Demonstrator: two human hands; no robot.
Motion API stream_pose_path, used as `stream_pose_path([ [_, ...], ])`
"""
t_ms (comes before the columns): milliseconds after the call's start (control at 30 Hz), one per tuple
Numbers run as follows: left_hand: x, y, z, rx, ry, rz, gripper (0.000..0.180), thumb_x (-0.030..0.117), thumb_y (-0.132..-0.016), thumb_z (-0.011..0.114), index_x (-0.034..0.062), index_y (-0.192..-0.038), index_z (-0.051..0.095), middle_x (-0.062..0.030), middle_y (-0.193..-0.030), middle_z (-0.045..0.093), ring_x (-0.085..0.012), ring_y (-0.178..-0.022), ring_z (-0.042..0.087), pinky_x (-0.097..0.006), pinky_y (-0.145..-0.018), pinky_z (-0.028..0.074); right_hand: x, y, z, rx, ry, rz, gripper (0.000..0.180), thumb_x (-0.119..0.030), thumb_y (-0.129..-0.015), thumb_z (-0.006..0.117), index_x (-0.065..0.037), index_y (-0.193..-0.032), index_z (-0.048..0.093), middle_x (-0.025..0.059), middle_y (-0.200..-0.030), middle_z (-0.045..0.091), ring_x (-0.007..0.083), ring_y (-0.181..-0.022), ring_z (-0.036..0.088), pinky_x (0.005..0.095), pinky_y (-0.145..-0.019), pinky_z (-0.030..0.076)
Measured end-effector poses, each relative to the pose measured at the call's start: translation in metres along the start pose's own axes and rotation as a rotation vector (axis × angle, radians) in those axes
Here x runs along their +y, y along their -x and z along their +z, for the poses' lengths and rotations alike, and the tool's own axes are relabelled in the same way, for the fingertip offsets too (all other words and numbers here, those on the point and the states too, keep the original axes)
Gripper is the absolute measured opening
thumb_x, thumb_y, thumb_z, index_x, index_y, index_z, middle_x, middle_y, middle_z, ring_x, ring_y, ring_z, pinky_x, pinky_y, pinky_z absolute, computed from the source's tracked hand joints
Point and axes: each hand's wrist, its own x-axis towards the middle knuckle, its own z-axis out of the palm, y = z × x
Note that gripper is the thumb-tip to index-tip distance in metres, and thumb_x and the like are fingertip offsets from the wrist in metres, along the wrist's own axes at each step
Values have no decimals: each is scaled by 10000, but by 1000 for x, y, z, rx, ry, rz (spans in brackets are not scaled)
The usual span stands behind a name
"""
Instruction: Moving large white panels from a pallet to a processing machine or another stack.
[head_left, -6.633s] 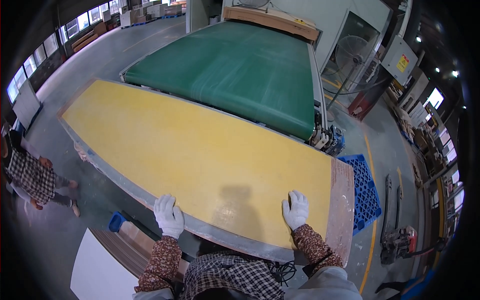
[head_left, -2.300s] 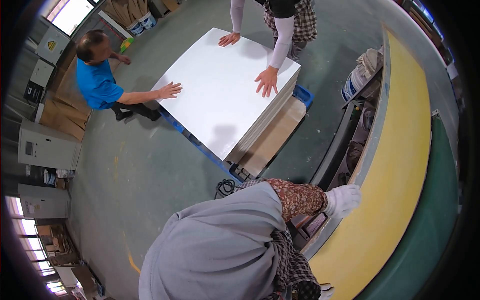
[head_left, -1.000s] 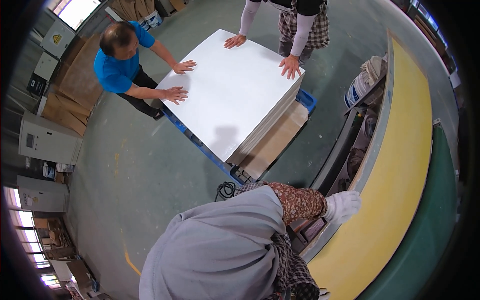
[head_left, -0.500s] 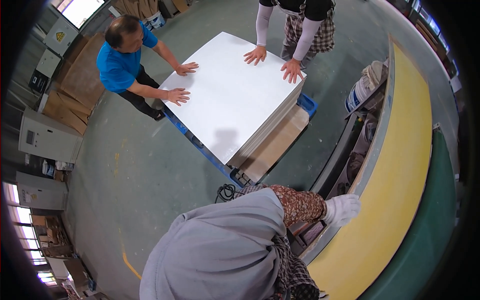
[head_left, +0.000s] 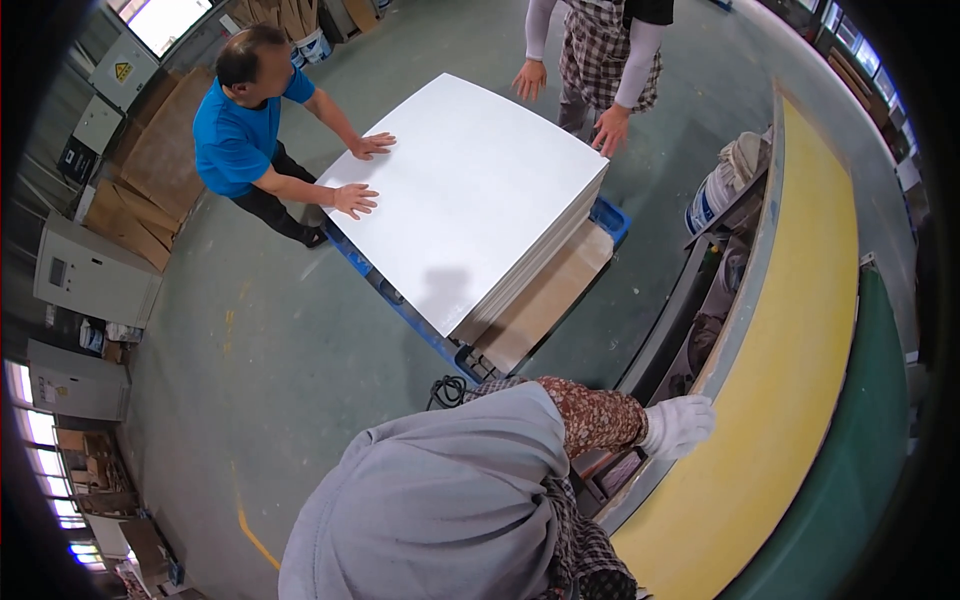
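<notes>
Neither of my own hands shows in the head view. In front of me, a stack of large white panels [head_left: 490,190] rests on a blue pallet [head_left: 612,225] with a brown board beneath the sheets. At its left side, a person in a blue shirt [head_left: 235,130] lays both palms flat on the top panel. Beyond the far right edge stands a person in a plaid apron [head_left: 600,50], hands off the panel, the right-hand one close to its corner. Close by, a person in grey cloth [head_left: 430,490] and a floral sleeve has a white-gloved hand [head_left: 680,427] at the edge of a yellow-topped table.
The long yellow-topped table [head_left: 770,400] curves along the right, with buckets [head_left: 715,200] and cloths beside and under it. A dark green surface [head_left: 840,500] lies beyond. A black cable [head_left: 447,391] coils by the pallet. Grey cabinets [head_left: 95,265] and cardboard line the left wall.
The person in the plaid apron has lifted both hands off the top panel and drawn back. The blue-shirted person's palms stay on it. The view has shifted slightly.
</notes>
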Motion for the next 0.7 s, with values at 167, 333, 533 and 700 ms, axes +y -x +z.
stream_pose_path([
  [167, 0, 1, -3, 19, -3, 9, 322, 236, -746, 688, 22, -985, 661, -157, -1101, 663, -366, -1180, 603, -519, -1135, 407, 2, 1, 2, -5, 8, 10, 513, -455, -1053, 539, -3, -1207, 726, 272, -1208, 684, 481, -1119, 601, 610, -995, 482],
  [333, -4, -1, -10, 26, -26, 35, 316, 252, -734, 684, 35, -962, 652, -144, -1078, 653, -358, -1141, 600, -512, -1092, 424, -3, 5, 2, -13, 5, 27, 516, -462, -1046, 548, -5, -1210, 724, 271, -1207, 681, 479, -1122, 596, 609, -995, 480],
  [533, 25, -55, -12, -405, 92, -35, 93, 151, -748, 650, 60, -731, 644, -115, -704, 619, -340, -798, 653, -483, -804, 554, 58, 4, 6, 8, -132, 66, 371, -223, -1068, 586, 78, -1265, 678, 293, -1275, 689, 438, -1182, 638, 499, -1066, 500],
  [700, 5, -25, -53, -576, -123, -249, 269, 68, -726, 703, 22, -990, 705, -162, -1082, 703, -372, -1083, 674, -514, -989, 543, -63, -7, -37, -61, -153, 139, 291, -153, -959, 667, 14, -1197, 680, 258, -1182, 693, 445, -1108, 638, 511, -987, 522],
])
